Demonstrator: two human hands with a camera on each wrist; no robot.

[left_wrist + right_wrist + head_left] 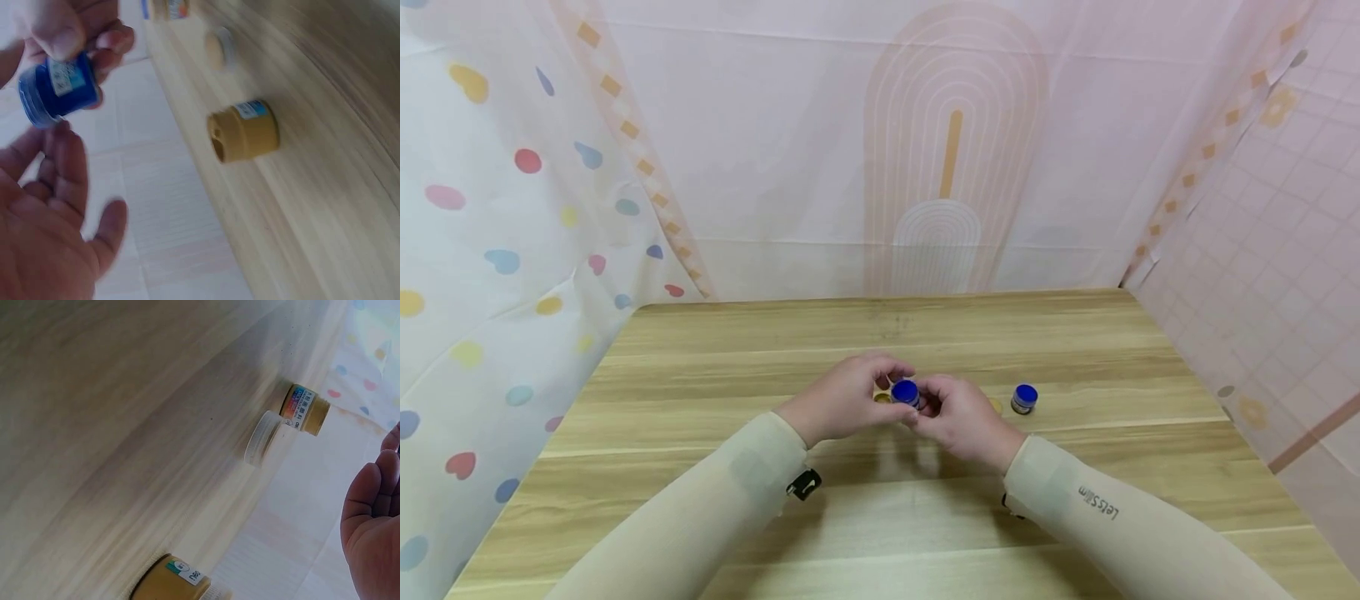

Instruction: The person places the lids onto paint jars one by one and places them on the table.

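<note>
A small blue paint jar (906,393) with a clear lid is held up between my two hands. My right hand (964,417) grips it by the side, thumb over the label in the left wrist view. My left hand (850,400) is on its other side. In the left wrist view its fingertips reach the lid's edge, the fingers loosely bent and the lowest one sticking out. An uncapped ochre paint jar (247,132) stands just beyond my left hand, partly hidden in the head view. A loose clear lid (262,439) lies near it.
To the right of my right hand stands another jar (1025,399), blue on top in the head view and ochre-bodied (172,581) in the right wrist view. The wooden table (700,358) meets hanging patterned cloths (760,167) at the back and sides.
</note>
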